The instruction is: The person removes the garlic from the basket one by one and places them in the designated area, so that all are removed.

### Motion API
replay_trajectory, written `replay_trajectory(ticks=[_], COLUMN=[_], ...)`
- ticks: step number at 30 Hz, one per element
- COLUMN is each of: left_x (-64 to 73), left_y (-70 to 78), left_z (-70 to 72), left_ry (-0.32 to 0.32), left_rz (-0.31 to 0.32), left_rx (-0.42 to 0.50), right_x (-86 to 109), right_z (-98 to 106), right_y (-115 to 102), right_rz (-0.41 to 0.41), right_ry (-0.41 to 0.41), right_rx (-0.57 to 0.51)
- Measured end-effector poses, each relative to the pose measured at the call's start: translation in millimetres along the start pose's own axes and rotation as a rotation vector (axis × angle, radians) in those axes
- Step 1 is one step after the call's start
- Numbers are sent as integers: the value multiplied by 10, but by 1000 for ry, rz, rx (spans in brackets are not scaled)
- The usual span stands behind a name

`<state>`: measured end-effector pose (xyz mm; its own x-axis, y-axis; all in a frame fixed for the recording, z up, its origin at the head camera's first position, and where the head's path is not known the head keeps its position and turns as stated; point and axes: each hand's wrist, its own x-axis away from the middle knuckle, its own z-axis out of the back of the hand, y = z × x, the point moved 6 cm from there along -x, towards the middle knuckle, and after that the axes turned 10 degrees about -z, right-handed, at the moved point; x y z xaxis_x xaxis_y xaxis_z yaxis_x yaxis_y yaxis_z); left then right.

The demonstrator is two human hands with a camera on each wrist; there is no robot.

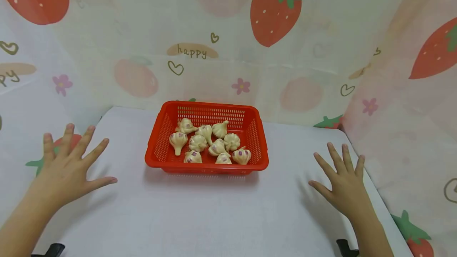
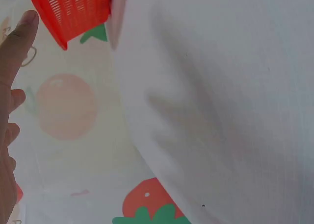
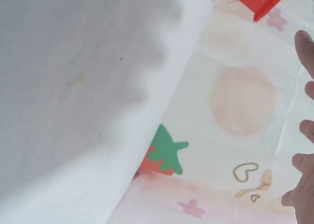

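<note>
Several garlic bulbs, white with purple streaks, lie inside a red plastic basket at the middle of the table. My left hand is held over the table's left side, fingers spread wide, holding nothing. On the right, my right hand hovers with its fingers spread too, also holding nothing. Both hands are apart from the basket, and their shadows fall on the white cloth. In the left wrist view the basket's corner shows at the top; the right wrist view catches another corner.
A white-covered table spans the front. Behind it and at both sides hangs a curtain printed with strawberries, hearts and flowers. Black strap ends show near each wrist at the bottom edge.
</note>
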<state>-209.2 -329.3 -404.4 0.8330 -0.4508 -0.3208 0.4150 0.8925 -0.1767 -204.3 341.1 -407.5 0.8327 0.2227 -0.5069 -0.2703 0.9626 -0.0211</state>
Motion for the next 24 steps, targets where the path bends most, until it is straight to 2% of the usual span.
replay_trajectory(ticks=[6,14,18,24], left_x=[-27,-130,-184,-264], left_y=[46,107,157,284], left_z=[-23,33,14,-57], left_ry=[9,26,39,60], left_rz=[14,22,32,38], left_rx=[64,129,208,338], right_x=[-91,-214,-262,-337], right_z=[15,32,57,85], right_y=[-116,-274,-335,-423], right_rz=[4,-27,-38,-14], right_ry=[39,65,66,69], right_rx=[-55,-149,-176,-220])
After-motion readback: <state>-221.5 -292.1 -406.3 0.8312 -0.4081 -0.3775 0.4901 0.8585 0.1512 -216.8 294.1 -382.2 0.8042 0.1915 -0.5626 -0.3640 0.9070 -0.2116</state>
